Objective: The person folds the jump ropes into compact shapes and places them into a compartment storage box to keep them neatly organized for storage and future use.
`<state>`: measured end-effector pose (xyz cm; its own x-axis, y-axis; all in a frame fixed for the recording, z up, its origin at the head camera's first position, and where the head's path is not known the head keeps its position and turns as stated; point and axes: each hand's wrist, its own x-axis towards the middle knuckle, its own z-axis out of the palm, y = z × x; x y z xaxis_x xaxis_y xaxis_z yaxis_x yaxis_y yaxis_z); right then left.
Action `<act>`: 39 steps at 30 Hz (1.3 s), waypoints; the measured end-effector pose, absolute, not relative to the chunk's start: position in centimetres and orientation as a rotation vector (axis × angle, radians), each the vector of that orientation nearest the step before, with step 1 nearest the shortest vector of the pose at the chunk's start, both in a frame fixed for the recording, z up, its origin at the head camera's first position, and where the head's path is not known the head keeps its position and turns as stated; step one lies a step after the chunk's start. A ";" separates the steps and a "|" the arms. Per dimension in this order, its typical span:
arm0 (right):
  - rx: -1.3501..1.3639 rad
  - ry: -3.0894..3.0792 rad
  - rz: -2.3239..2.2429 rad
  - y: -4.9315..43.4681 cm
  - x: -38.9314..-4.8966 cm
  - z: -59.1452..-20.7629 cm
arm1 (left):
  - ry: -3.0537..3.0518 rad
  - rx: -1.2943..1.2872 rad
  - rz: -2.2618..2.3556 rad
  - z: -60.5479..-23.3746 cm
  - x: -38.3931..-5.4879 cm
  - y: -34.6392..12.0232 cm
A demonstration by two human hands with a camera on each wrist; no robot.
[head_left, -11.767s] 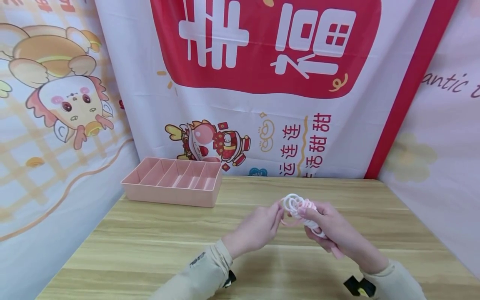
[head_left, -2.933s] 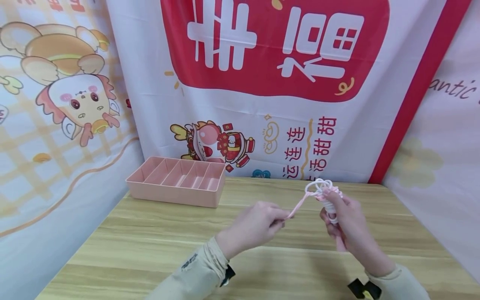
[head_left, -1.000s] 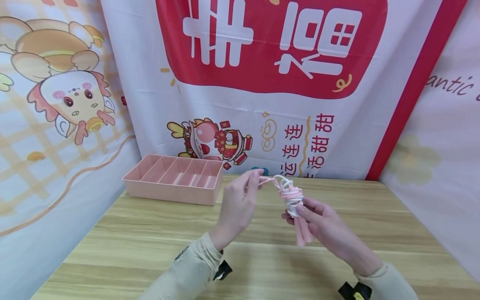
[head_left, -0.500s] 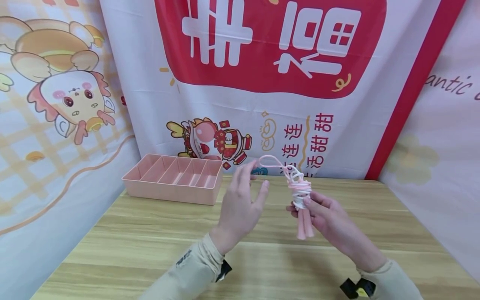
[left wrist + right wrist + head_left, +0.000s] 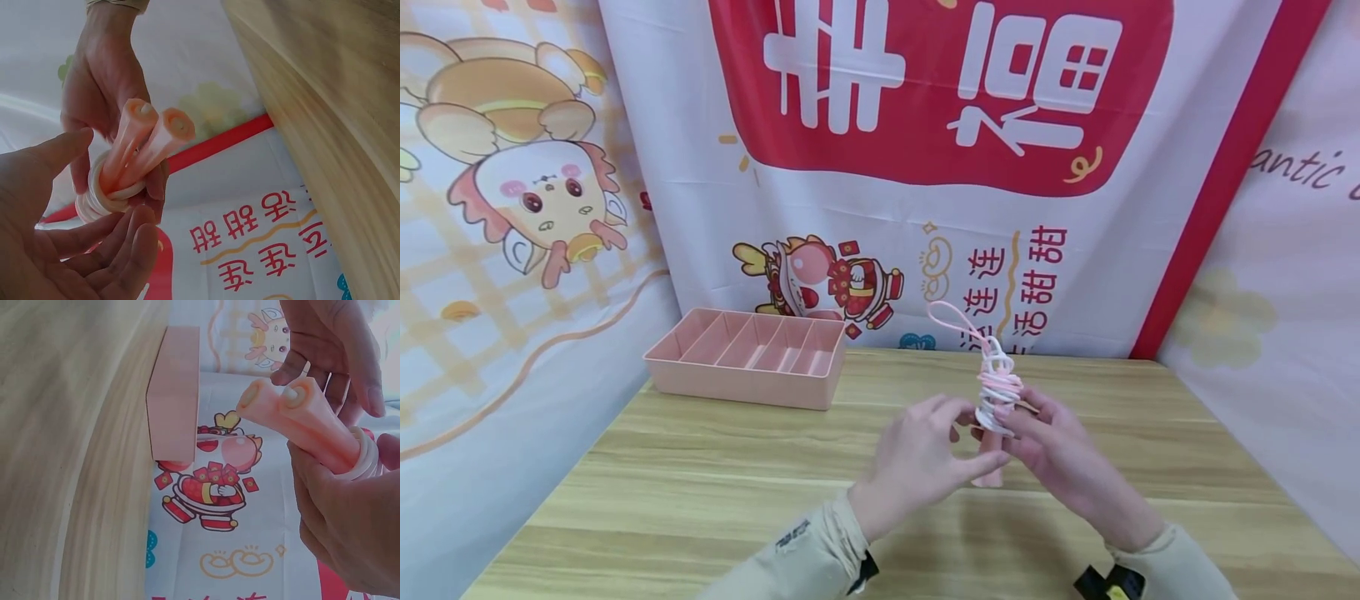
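A jump rope point(image 5: 998, 390) is bundled up, its white and pink cord wound around two pink handles point(image 5: 139, 147). My right hand point(image 5: 1060, 454) grips the wound part, thumb in front, with the handles pointing down. One pink loop of cord point(image 5: 955, 317) sticks up from the top of the bundle. Beside the handles, my left hand point(image 5: 921, 458) has its thumb and fingers spread apart around them. Its fingertips lie close to the lower coils; whether they touch is hard to tell. In the right wrist view the handle ends point(image 5: 294, 397) face the camera.
A pink tray with several compartments point(image 5: 737, 387) stands at the back left of the wooden table point(image 5: 737, 483). Printed cloth hangs point(image 5: 1075, 275) behind the table and along both sides.
Earlier my left hand pulled on the pink cord end; it let go of the loop, then came down beside the handles. My right hand has kept hold of the bundle, which is now more upright.
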<state>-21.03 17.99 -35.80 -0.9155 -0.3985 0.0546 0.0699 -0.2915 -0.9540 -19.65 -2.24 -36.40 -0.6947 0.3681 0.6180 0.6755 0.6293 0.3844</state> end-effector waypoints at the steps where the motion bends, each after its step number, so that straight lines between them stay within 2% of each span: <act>1: -0.420 1.655 -2.279 18.0 -21.0 -35.9 | -2.366 -0.813 -0.846 -36.5 -19.6 -2.2; 10: -0.498 1.642 -2.309 18.4 -21.5 -36.5 | -2.374 -0.740 -0.957 -36.6 -19.6 -2.1; 24: -0.515 1.681 -2.320 18.5 -21.4 -36.3 | -2.469 -0.819 -1.631 -36.9 -20.3 -2.1; 39: -0.453 1.796 -2.295 18.0 -21.3 -36.1 | -2.397 -0.756 -1.565 -37.0 -20.1 -1.8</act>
